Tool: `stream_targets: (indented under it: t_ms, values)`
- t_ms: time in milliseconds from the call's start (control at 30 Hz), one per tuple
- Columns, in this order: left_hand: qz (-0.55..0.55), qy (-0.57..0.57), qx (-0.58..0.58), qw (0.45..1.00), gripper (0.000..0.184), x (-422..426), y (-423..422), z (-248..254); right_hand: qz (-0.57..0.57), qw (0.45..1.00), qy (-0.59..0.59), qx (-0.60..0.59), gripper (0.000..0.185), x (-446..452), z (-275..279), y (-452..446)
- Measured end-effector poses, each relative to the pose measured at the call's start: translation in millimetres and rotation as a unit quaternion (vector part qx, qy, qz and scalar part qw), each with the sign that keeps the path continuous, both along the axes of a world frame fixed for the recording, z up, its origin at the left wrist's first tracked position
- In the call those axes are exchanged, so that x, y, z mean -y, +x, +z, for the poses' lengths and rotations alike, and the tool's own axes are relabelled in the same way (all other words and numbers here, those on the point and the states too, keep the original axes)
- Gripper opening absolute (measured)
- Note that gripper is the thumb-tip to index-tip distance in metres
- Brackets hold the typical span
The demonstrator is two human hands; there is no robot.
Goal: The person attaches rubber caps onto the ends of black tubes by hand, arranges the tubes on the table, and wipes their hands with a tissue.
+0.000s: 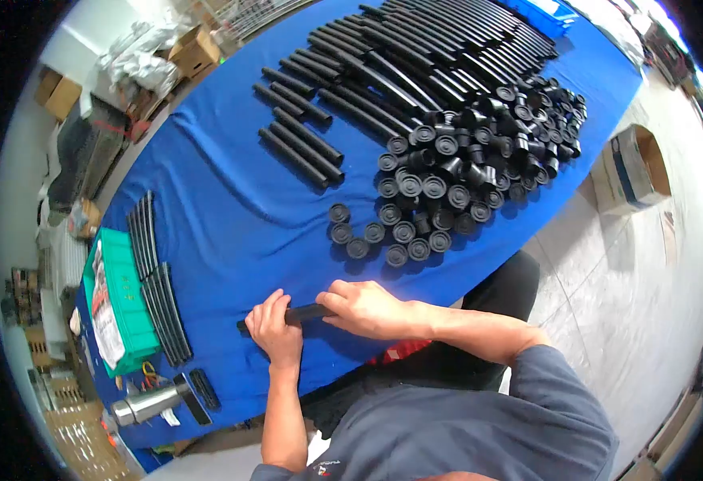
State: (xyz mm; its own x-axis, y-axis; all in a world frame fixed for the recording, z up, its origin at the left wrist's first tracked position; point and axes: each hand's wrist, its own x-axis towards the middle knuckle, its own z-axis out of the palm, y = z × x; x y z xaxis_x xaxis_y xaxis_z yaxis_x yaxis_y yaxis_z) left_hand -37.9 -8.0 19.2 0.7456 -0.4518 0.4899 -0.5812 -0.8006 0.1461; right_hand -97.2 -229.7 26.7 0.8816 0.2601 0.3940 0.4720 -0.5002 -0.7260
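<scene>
Near the front edge of the blue-covered table, both my hands are closed around one black tube (307, 313). My left hand (274, 330) wraps its left part, and a short end sticks out past the fingers. Around the tube's right end is my right hand (369, 308); whether it also holds a cap there is hidden. Just beyond my hands lie several round black caps (358, 248), part of a large heap of caps (480, 152). Farther back, many black tubes (303, 148) lie side by side in rows.
On the left stands a green crate (131, 297) beside a row of thin black strips (163, 301). A silver power tool (147, 403) lies at the near left corner. A blue bin (545, 16) sits at the far end. On the floor at right is an open cardboard box (630, 170).
</scene>
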Motion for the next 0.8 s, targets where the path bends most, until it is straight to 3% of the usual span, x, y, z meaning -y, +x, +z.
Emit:
stream_targets:
  t_ms: [167, 367, 467, 633, 800]
  values:
    - [0.002, 0.007, -0.007, 1.000, 0.018, -1, -1, -4, -0.004, 1.000, -0.007, -0.010, 0.027, 3, 5, -1]
    - [-0.002, 0.013, -0.015, 1.000, 0.019, -5, 0, -8, -0.002, 0.999, -0.034, -0.030, 0.035, 7, 9, -2]
    - [-0.006, 0.015, -0.021, 1.000, 0.019, -5, 0, -9, 0.039, 0.981, 0.102, -0.161, 0.039, 5, -6, 6]
    - [-0.005, 0.009, -0.026, 1.000, 0.019, -3, -1, -7, 0.015, 0.996, -0.048, 0.075, 0.035, 2, -4, 1]
    - [-0.017, -0.001, -0.017, 1.000, 0.018, -4, 0, -9, 0.026, 0.998, 0.004, -0.064, 0.035, 4, -3, -1]
